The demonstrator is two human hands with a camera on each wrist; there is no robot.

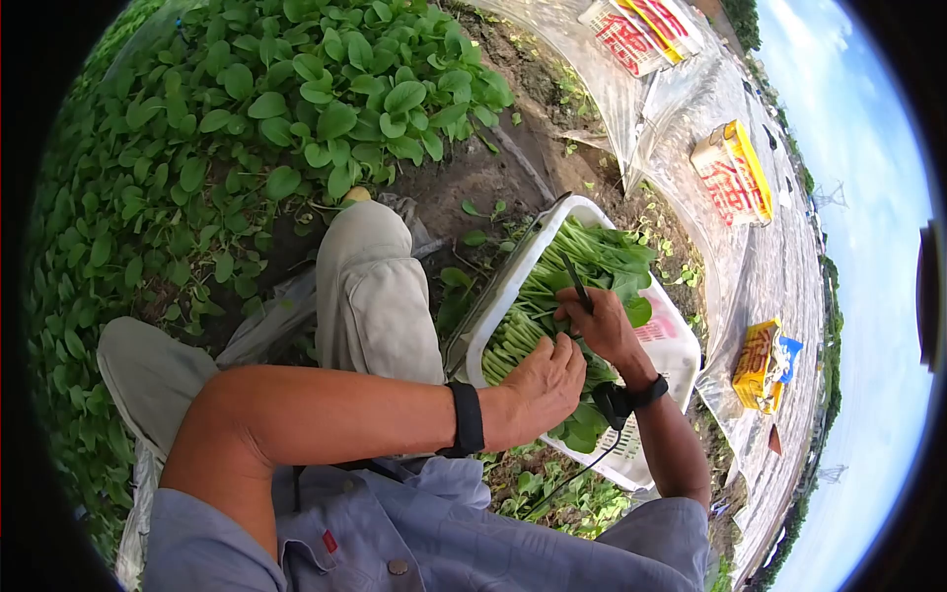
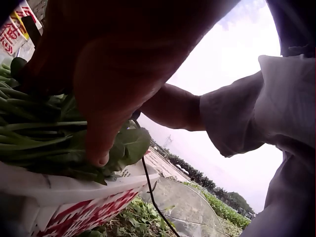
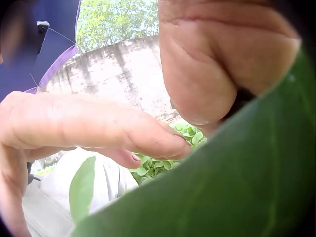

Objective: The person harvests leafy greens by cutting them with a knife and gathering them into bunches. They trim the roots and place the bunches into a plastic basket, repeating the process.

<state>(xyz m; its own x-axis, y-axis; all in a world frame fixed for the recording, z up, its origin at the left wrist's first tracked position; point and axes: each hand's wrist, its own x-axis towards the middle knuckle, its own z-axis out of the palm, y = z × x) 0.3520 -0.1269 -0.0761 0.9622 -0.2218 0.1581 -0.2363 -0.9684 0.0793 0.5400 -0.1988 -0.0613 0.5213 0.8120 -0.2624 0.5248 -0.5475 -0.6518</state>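
A white plastic basket [image 1: 478,345] stands in front of the person, filled with cut leafy greens [image 1: 533,296] whose pale stems mostly point left. My left hand [image 1: 543,390] rests on the greens with its fingers extended; in the left wrist view its thumb [image 2: 98,145] points down over the leaves. Just beyond it, my right hand [image 1: 604,331] grips a narrow, dark, knife-like tool [image 1: 575,281], which sticks up from the fist. The hands are close together over the basket. In the right wrist view a big leaf [image 3: 222,168] covers the lower right.
Dense leafy plants [image 1: 326,99] grow at the left and back. The person's bent knee [image 1: 380,296] is beside the basket. Yellow, red and white printed containers [image 1: 735,173] stand on plastic sheeting [image 1: 681,118] at the right. A thin black cable [image 2: 150,192] hangs beside the basket.
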